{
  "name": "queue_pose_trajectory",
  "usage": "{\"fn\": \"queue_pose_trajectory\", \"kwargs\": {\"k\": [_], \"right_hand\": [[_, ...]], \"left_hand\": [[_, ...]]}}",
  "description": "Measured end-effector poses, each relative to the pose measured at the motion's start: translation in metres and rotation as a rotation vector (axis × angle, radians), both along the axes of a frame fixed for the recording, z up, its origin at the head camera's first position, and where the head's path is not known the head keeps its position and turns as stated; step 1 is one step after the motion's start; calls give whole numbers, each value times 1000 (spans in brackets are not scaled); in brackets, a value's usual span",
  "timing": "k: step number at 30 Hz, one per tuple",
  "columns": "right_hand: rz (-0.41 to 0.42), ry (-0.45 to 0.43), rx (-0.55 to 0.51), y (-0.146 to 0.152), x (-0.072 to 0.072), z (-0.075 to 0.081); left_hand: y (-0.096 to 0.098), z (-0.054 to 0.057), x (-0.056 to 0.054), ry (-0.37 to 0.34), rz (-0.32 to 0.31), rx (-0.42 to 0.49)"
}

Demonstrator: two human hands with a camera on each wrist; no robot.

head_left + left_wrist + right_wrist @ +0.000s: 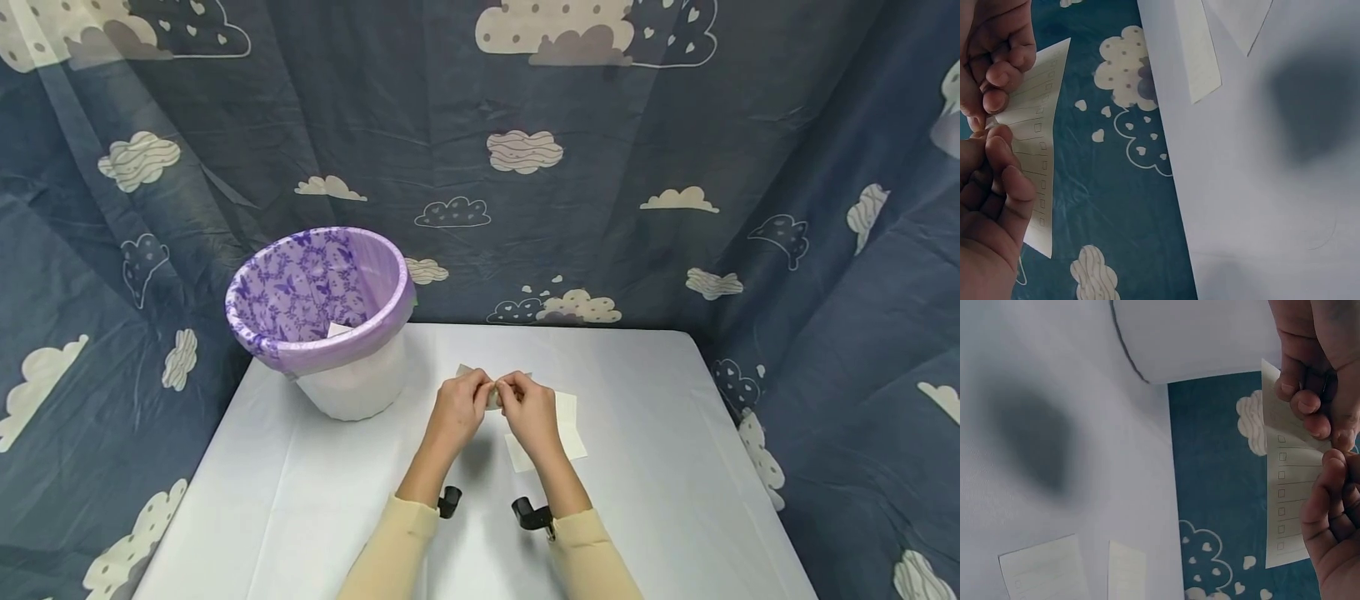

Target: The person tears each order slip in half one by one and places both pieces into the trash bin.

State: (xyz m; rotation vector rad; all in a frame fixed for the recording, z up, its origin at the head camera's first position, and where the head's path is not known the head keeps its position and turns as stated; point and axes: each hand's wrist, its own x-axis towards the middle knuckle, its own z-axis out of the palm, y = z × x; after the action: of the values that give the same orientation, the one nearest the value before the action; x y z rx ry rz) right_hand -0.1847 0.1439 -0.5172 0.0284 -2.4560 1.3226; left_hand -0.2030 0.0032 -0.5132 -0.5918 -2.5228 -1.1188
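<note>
A cream sheet of paper [1040,134] printed with lines and a column of small checkboxes is held up between both hands. My left hand [457,408] pinches it near the middle of one edge. Right beside that spot my right hand [529,412] pinches the same edge, the fingertips of the two hands meeting. In the right wrist view the sheet [1277,487] has a slight crease running from the pinched spot. Both hands hover above the white table [660,500]. Fingers hide part of the sheet.
More cream paper pieces [568,442] lie on the table under and beside the right hand. At the left stands a white bin [356,383] with a purple patterned liner [300,287]; a white piece of paper [339,330] shows inside. A dark cloud-print curtain [450,275] hangs behind.
</note>
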Motion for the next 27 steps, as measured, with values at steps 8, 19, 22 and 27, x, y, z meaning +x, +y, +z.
{"fn": "queue_pose_trajectory", "kwargs": {"k": [8, 19, 22, 27], "right_hand": [[-5, -14, -86, 3, 5, 5], [-32, -27, -138, 2, 11, 10], [-35, -31, -148, 2, 12, 13], [-28, -46, -184, 2, 13, 14]], "left_hand": [[3, 5, 5, 22, -1, 19], [7, 9, 11, 52, 15, 51], [8, 11, 13, 57, 17, 60], [8, 13, 14, 49, 9, 77]]}}
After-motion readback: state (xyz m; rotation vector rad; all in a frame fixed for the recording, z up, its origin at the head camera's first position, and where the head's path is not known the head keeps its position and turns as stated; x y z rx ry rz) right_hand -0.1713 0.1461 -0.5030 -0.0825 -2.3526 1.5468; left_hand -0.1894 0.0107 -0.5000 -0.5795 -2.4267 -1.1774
